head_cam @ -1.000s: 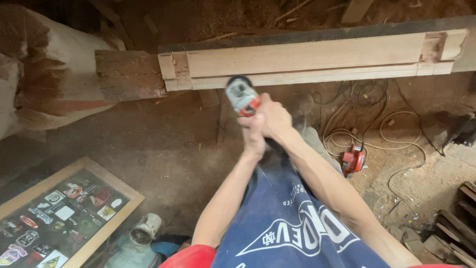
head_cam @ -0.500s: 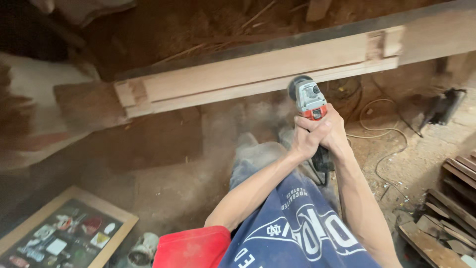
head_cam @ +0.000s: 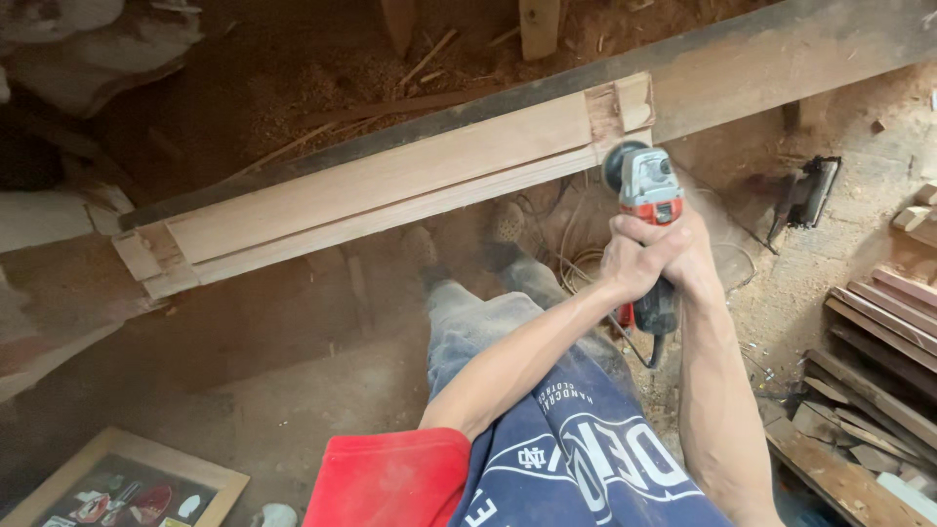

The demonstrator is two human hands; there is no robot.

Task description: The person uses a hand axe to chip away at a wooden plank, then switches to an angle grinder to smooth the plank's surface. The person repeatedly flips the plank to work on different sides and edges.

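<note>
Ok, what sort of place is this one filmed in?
Most likely a woodworking shop. Both hands grip a red and grey power grinder against a long wooden frame piece, with sawdust on the floor and stacked wood offcuts.

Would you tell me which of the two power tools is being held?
The red-and-grey grinder, gripped in both hands at the wooden frame; the dark tool lies untouched on the floor.

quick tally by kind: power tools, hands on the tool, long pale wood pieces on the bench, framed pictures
power tools: 2, the red and grey grinder and a dark sander on the floor
hands in a grip on the grinder: 2, left hand, right hand
long pale wood piece: 1
framed picture: 1
total: 6
</note>
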